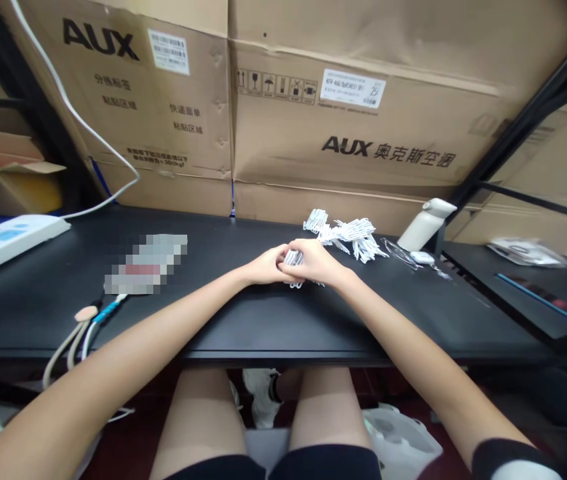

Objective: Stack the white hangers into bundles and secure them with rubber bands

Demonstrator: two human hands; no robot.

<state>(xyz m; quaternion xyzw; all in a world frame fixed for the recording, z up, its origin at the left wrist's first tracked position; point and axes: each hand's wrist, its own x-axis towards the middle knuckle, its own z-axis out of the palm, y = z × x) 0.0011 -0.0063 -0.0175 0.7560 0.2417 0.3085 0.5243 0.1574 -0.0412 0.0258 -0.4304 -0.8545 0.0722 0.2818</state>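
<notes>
A bunch of thin white looped pieces [294, 258], resembling paper clips, is gripped between my two hands over the black table. My left hand [265, 265] curls round it from the left. From the right, my right hand [314, 260] closes on the same bunch, its fingers meeting those of the left. White loop ends stick out below the hands. Just behind them lies a loose pile of similar white pieces [356, 231], with a smaller neat stack [316, 220] at its left end. The exact kind of these pieces is too small to make out.
The black table [243, 327] backs onto large cardboard boxes [283, 133]. At left are a white power strip [8, 241], a blurred-out phone-like object [146, 263] and its cable [106, 312]. A white bottle [424, 223] and an earphone case [422, 258] stand at right.
</notes>
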